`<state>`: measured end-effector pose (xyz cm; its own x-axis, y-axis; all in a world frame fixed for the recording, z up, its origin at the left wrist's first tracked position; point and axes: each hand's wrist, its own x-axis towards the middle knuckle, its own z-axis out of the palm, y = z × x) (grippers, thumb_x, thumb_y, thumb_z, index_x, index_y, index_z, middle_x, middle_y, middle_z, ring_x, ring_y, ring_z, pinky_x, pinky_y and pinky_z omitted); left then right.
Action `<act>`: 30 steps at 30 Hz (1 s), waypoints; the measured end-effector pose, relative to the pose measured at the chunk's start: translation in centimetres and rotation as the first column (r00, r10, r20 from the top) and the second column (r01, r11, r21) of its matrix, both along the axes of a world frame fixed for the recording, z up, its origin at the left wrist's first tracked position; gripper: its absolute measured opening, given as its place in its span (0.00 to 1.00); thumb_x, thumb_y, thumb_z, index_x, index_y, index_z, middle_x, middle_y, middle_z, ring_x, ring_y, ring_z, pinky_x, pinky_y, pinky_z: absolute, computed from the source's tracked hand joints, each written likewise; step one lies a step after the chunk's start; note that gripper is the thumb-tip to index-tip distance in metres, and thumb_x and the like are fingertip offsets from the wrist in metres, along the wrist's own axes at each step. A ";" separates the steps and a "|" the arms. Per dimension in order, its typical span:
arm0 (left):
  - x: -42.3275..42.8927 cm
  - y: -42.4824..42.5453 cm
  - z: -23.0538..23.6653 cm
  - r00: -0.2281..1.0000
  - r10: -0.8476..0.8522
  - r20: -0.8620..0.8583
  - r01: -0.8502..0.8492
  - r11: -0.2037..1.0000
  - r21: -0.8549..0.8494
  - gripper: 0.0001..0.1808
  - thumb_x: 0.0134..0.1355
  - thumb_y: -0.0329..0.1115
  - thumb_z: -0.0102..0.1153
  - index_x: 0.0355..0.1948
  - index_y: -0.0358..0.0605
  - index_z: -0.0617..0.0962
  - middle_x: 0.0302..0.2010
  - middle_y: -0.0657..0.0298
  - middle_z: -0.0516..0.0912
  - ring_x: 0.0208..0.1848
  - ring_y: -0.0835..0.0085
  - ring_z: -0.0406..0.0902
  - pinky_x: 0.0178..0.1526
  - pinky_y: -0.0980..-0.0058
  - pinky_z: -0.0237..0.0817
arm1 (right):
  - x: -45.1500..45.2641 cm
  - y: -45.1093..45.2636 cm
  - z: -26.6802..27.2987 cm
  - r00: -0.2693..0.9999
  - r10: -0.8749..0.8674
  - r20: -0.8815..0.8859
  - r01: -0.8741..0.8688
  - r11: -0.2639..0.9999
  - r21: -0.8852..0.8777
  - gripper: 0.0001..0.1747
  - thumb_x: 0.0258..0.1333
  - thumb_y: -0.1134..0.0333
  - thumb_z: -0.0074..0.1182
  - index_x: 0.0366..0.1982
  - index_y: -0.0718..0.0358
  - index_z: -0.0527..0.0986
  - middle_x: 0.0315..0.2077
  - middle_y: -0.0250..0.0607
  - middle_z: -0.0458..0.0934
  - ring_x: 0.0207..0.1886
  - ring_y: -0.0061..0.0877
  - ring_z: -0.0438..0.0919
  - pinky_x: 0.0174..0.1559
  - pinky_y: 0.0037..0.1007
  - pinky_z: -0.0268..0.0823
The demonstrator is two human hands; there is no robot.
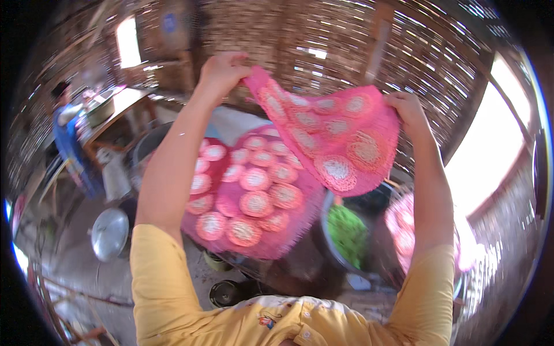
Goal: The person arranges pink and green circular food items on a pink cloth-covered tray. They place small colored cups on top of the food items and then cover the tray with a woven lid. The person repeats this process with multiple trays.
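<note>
A limp pink mesh sheet (322, 114) hangs raised between my hands. Round discs of pink and white noodle-like strands (336, 171) lie against it. My left hand (225, 74) pinches its narrow upper-left corner, and my right hand (407, 110) grips its right edge. Below, a second pink mesh sheet (298, 229) is spread flat with several similar pink and white discs (255, 203) on it, some overlapping. A darker red sheet (220, 166) with more discs lies beside it, partly hidden behind my left forearm.
A tub (329, 242) holding a bright green mass (347, 233) stands right of the spread sheet. More pink discs (404, 235) are beyond it. At left, a person in blue (69, 134) stands by a wooden table (125, 101). A round metal lid (110, 235) is nearer. Woven walls (242, 34) enclose the room.
</note>
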<state>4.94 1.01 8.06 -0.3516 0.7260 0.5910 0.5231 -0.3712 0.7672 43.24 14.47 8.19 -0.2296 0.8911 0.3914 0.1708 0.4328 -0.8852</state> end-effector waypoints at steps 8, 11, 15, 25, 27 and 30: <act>22.3 4.7 -3.8 0.924 -0.382 0.011 0.381 0.921 -0.077 0.26 0.44 0.31 0.64 0.48 0.37 0.77 0.30 0.60 0.82 0.28 0.78 0.78 0.32 0.80 0.69 | 26.0 -6.7 -1.8 0.910 -0.373 0.179 0.384 0.923 -0.031 0.09 0.46 0.72 0.60 0.30 0.71 0.78 0.22 0.35 0.77 0.21 0.17 0.70 0.24 0.20 0.63; 29.1 6.7 -6.7 0.895 -0.443 -0.049 0.438 0.895 -0.088 0.26 0.47 0.27 0.63 0.51 0.38 0.75 0.31 0.59 0.82 0.31 0.78 0.78 0.34 0.81 0.70 | 33.9 -9.7 -3.8 0.908 -0.399 0.125 0.405 0.914 -0.021 0.09 0.46 0.71 0.60 0.29 0.71 0.78 0.20 0.34 0.75 0.19 0.16 0.69 0.21 0.20 0.60; 37.1 9.0 -10.4 0.895 -0.441 -0.069 0.432 0.895 -0.112 0.25 0.47 0.24 0.64 0.50 0.36 0.75 0.32 0.58 0.83 0.31 0.77 0.79 0.34 0.80 0.71 | 41.1 -11.7 -6.4 0.854 -0.506 0.121 0.513 0.857 -0.041 0.08 0.45 0.73 0.60 0.29 0.71 0.77 0.17 0.32 0.73 0.16 0.15 0.66 0.18 0.20 0.56; 42.8 10.3 -19.4 0.939 -0.344 -0.008 0.341 0.934 -0.106 0.23 0.43 0.32 0.65 0.44 0.42 0.79 0.28 0.60 0.84 0.31 0.73 0.82 0.37 0.75 0.71 | 48.0 -10.0 -14.9 0.801 -0.597 0.054 0.597 0.786 -0.161 0.12 0.40 0.72 0.60 0.29 0.72 0.78 0.20 0.38 0.77 0.19 0.20 0.73 0.23 0.23 0.67; 42.7 10.2 -22.1 0.947 -0.318 0.038 0.320 0.929 -0.186 0.24 0.42 0.33 0.65 0.44 0.42 0.79 0.30 0.60 0.85 0.32 0.72 0.82 0.38 0.75 0.71 | 48.2 -9.8 -16.9 0.801 -0.594 0.078 0.597 0.777 -0.200 0.09 0.44 0.71 0.61 0.30 0.67 0.78 0.22 0.36 0.77 0.21 0.20 0.73 0.23 0.26 0.66; 42.1 10.0 -24.7 0.944 -0.327 0.035 0.315 0.868 -0.385 0.27 0.44 0.29 0.65 0.49 0.40 0.76 0.32 0.59 0.84 0.34 0.74 0.80 0.39 0.78 0.70 | 48.5 -10.2 -19.2 0.795 -0.596 0.116 0.595 0.727 -0.342 0.11 0.46 0.70 0.59 0.34 0.66 0.77 0.25 0.36 0.77 0.26 0.23 0.74 0.27 0.28 0.69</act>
<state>47.01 11.04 -16.64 -0.0471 0.9662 0.2534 0.4502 -0.2059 0.8688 91.75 4.25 -11.04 0.3948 0.9182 0.0334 0.2872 -0.0888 -0.9538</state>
